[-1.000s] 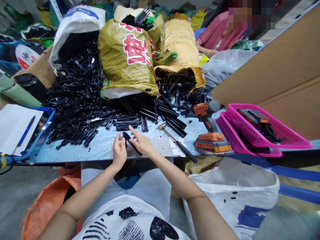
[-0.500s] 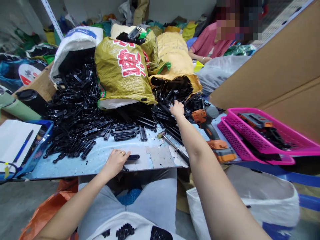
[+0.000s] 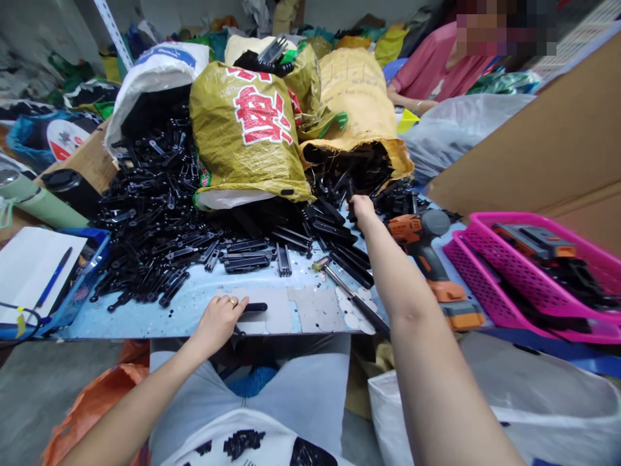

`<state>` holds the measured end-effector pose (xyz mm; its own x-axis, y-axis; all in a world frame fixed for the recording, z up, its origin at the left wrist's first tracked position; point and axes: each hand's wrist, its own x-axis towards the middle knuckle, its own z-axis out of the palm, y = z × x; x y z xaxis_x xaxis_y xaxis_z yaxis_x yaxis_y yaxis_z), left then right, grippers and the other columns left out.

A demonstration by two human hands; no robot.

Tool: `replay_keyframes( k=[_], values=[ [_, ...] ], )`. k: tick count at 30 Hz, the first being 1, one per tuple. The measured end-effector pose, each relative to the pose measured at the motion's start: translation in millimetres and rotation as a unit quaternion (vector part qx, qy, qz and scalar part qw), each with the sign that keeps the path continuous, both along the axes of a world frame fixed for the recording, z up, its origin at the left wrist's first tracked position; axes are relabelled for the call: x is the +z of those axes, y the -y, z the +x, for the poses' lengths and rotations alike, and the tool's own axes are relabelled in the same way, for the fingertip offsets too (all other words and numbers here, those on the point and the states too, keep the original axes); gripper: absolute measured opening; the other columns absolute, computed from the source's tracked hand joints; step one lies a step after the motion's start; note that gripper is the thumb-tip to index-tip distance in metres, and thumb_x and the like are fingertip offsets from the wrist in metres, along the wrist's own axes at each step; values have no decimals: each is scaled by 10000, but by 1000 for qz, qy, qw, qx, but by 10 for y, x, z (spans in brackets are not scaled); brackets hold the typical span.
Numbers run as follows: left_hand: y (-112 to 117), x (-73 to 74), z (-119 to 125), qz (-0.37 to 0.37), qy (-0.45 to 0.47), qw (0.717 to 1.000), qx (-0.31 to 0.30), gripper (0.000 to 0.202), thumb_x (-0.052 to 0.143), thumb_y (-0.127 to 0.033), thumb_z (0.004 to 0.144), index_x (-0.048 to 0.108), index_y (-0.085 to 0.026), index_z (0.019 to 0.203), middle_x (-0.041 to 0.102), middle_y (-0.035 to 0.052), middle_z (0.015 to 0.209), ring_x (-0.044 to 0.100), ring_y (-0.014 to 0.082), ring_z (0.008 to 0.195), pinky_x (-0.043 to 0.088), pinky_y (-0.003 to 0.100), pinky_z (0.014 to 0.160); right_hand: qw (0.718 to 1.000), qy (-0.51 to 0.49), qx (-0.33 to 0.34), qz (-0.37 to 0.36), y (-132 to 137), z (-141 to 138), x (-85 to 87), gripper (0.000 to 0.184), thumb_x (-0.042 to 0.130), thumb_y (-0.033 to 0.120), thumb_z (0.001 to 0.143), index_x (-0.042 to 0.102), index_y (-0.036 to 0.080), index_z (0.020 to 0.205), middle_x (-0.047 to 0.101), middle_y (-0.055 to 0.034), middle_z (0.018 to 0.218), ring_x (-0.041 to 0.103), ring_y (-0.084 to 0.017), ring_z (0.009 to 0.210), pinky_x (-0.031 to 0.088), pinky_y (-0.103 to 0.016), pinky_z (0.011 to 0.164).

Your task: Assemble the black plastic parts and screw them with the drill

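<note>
At the table's front edge my left hand (image 3: pixel 220 323) is closed around a long black plastic part (image 3: pixel 255 307), whose rounded end sticks out past the fingers. My right hand (image 3: pixel 363 210) reaches far forward to the loose black parts in front of the yellow sack (image 3: pixel 356 84). Its fingers pinch a dark upright piece (image 3: pixel 351 189), partly hidden by the hand. Below that forearm lie a hammer (image 3: pixel 356 301) and an orange and black cordless drill (image 3: pixel 427 252). A large heap of black plastic parts (image 3: pixel 145 220) spreads over the left half of the table.
A gold sack (image 3: pixel 247 142) and a white sack (image 3: pixel 165 65) stand behind the heap. Pink baskets (image 3: pixel 528 272) with a battery sit at right, beside a cardboard panel (image 3: pixel 543 142). A blue tray (image 3: pixel 97 259) with paper is at left. Another person in pink (image 3: pixel 431 65) sits opposite.
The view has shifted, moving the right-hand things rightward. My right hand stays at the parts by the yellow sack, its fingers turned slightly. My left hand keeps its part at the table edge.
</note>
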<state>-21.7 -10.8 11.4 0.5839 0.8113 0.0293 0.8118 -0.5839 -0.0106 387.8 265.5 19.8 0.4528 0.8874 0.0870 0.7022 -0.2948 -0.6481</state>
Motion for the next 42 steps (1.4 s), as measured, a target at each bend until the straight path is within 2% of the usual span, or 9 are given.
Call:
replay_keyframes(
  k=[3, 6, 8, 12, 14, 19, 30, 34, 42],
  values=[
    [-12, 21, -51, -21, -11, 1000, 11, 390, 423, -86, 885, 525, -165, 1252, 628, 110, 946, 578, 229, 866, 420, 348, 719, 982, -132, 132, 36, 538, -231, 127, 311, 390, 242, 852, 440, 164, 1148, 568, 6, 709, 540, -118, 591, 467, -249, 607],
    [-39, 31, -68, -64, 1, 998, 21, 360, 456, -154, 897, 519, -169, 1251, 622, 113, 986, 571, 235, 913, 421, 353, 768, 924, -188, 333, 24, 1338, -563, 259, 319, 447, 313, 861, 420, 200, 1158, 556, 31, 709, 517, -97, 564, 428, -240, 601],
    [-68, 31, -45, -101, 39, 994, 8, 374, 467, -258, 912, 492, -168, 1274, 603, 118, 1068, 549, 244, 995, 416, 358, 831, 892, -88, 443, -16, 1883, -810, 322, 334, 507, 420, 850, 483, 197, 1098, 582, 6, 753, 531, -117, 598, 411, -250, 610],
    [-144, 41, 80, -165, 120, 978, -44, 440, 305, -394, 965, 445, -158, 1310, 560, 118, 1176, 495, 234, 1112, 379, 354, 939, 773, 180, 605, -66, 2610, -1234, 249, 343, 491, 518, 875, 564, 188, 933, 635, -55, 850, 590, -173, 739, 358, -254, 638],
    [-176, 51, 149, -182, 117, 975, -52, 504, 274, -467, 956, 440, -150, 1312, 553, 127, 1175, 494, 251, 1107, 372, 379, 947, 748, 255, 607, -86, 2745, -1365, 127, 382, 406, 529, 916, 564, 180, 915, 645, -64, 847, 603, -173, 726, 322, -248, 601],
    [-188, 36, 225, -187, 98, 976, -46, 704, 421, -709, 790, 484, -165, 1232, 549, 134, 1117, 503, 296, 1048, 388, 415, 899, 760, 308, 559, -121, 2786, -1480, -41, 457, 312, 574, 928, 557, 190, 969, 663, -59, 840, 616, -163, 682, 260, -248, 550],
    [-106, -34, 190, -132, 110, 984, -46, 691, 541, -708, 711, 481, -162, 1130, 532, 152, 1154, 486, 318, 1070, 376, 433, 888, 767, 326, 537, -129, 2839, -1589, 68, 451, 328, 579, 925, 561, 193, 941, 673, -39, 822, 625, -166, 680, 193, -267, 532],
    [-82, -45, 160, -109, 139, 984, -23, 654, 535, -704, 716, 497, -159, 1078, 581, 134, 1029, 544, 307, 973, 414, 427, 849, 766, 367, 519, -91, 2874, -1609, 152, 445, 294, 554, 943, 559, 198, 966, 654, -46, 855, 617, -173, 729, 212, -271, 560],
    [-52, -97, 55, -55, 216, 974, -38, 631, 571, -655, 722, 488, -162, 1107, 584, 138, 1066, 567, 310, 1005, 465, 424, 834, 764, 412, 496, -20, 3000, -1709, 334, 406, 282, 467, 974, 567, 178, 959, 629, -58, 834, 594, -177, 733, 221, -299, 598]
  ],
)
